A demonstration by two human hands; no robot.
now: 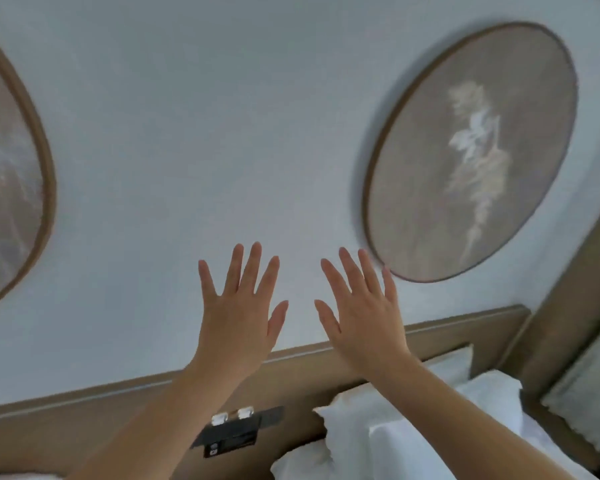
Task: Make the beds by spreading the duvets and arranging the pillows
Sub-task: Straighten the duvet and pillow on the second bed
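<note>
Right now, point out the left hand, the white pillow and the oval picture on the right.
left hand (238,313): head view, back of the hand.
white pillow (350,427): head view, bare cloth near its left end.
oval picture (471,150): head view, middle of the panel.

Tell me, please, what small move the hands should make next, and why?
Probably lower the left hand and the right hand to the white pillows and take hold of one. Both hands are raised before the wall, fingers spread, holding nothing, while the pillows lie heaped against the headboard at the lower right, apparently not yet arranged.
</note>
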